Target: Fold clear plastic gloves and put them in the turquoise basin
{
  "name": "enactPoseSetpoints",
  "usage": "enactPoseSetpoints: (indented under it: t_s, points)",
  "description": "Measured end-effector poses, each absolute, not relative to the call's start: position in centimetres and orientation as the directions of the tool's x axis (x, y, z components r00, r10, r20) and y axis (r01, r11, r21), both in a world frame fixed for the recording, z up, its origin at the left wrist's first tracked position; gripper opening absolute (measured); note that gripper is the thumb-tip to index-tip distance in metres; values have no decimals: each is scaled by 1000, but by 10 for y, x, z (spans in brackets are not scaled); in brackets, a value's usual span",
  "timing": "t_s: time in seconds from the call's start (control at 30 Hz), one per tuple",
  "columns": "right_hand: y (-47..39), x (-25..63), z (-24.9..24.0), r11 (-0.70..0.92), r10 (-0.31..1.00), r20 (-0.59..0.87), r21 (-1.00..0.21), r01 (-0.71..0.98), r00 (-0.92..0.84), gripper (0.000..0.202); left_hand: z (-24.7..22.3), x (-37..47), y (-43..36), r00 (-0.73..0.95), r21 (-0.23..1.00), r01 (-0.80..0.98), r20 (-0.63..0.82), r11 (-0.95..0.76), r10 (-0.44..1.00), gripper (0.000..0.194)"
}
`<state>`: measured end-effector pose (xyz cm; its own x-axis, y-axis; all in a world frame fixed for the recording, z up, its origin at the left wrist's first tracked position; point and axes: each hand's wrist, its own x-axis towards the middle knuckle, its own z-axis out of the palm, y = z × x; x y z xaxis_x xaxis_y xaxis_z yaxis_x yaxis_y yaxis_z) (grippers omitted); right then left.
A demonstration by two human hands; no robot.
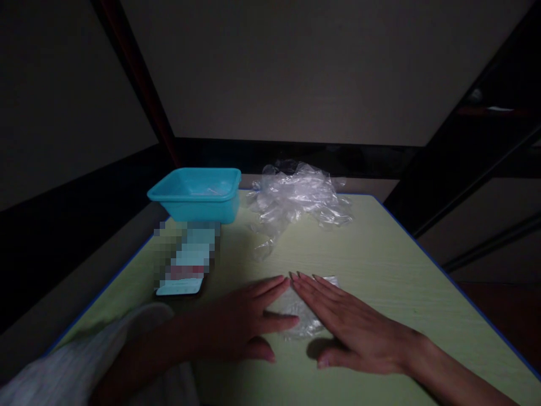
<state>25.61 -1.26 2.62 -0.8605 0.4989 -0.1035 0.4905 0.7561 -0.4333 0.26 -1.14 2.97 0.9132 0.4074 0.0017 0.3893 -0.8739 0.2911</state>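
Note:
A small flat piece of clear plastic [302,313], seemingly a folded plastic bag, lies on the table in front of me. My right hand [350,324] rests flat over its right side, fingers stretched out together and thumb apart. From the left, my left hand [256,318] reaches over its left edge with fingers extended and somewhat spread. The fingertips of both hands nearly meet above the far part of the plastic. Part of the sheet is hidden under the hands.
A heap of crumpled clear plastic bags [300,194] lies at the table's far side. Left of it stands a turquoise basin [203,206] with something clear inside. A phone with a lit, partly blurred screen [192,259] lies nearer. The pale table [380,254] has blue edging.

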Motion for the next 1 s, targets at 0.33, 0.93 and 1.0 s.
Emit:
enactPoseSetpoints:
  t_s: [0.33,0.93,1.0]
  points:
    - [3,287,38,632,584,-78,-581,513,-808,77,35,3,-12,902,289,422,-41,-859,429,56]
    - [34,280,36,489,769,-27,-619,615,-639,14,32,4,-12,909,282,395,21,-874,417,56]
    - [33,280,38,458,776,-44,-645,611,-629,15,30,3,-11,910,290,384,43,-877,413,55]
